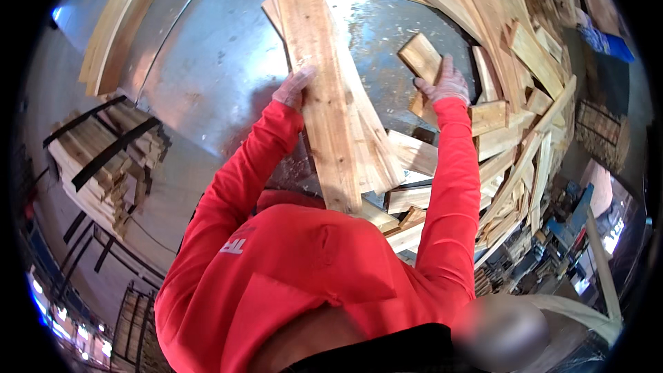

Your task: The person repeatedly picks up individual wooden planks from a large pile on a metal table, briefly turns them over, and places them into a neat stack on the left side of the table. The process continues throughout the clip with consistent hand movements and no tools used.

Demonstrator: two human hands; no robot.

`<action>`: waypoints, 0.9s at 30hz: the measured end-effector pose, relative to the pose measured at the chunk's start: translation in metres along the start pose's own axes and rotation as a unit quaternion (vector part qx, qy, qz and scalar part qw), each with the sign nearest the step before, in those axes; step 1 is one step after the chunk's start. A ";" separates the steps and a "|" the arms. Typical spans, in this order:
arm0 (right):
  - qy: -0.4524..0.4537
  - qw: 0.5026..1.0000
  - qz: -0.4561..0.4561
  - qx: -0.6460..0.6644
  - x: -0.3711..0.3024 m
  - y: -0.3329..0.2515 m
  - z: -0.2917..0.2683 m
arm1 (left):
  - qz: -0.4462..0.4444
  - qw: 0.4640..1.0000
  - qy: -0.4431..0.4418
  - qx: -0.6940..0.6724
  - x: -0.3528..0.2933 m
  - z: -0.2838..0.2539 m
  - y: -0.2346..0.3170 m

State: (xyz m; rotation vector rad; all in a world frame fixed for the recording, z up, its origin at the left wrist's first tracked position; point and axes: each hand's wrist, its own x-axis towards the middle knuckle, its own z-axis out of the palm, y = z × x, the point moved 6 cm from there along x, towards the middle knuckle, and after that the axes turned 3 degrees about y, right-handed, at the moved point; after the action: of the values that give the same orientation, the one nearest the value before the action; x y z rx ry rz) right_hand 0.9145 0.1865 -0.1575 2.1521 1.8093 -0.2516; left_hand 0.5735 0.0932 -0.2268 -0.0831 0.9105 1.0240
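In front of me a long, wide wooden board (321,90) lies on top of other planks (366,131), slanting across a shiny metal table (221,34). My left hand (295,88), in a thin pale glove, grips the board's left edge near its middle, with fingers on its upper face. To the right, my right hand (449,84), gloved as well, is closed on the lower right end of a short wooden board (421,57). That piece is tilted over the table, and another short piece (423,107) shows just below it.
A large jumble of wooden offcuts (507,138) crowds the right side. Long boards (124,27) lie at the far left. A strapped lumber stack (100,159) stands on the floor at left. Another person's blue-gloved hand (595,38) shows at the far right.
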 end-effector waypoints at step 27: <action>0.070 0.553 -0.012 0.830 0.108 -0.116 -0.106 | 0.331 0.487 0.128 0.798 -0.013 0.183 0.227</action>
State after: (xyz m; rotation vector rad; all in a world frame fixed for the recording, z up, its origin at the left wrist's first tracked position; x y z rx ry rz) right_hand 0.8134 0.3405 -0.1092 2.9494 1.6019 -2.8205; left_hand 0.5097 0.2927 -0.0236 1.8965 1.9431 0.4085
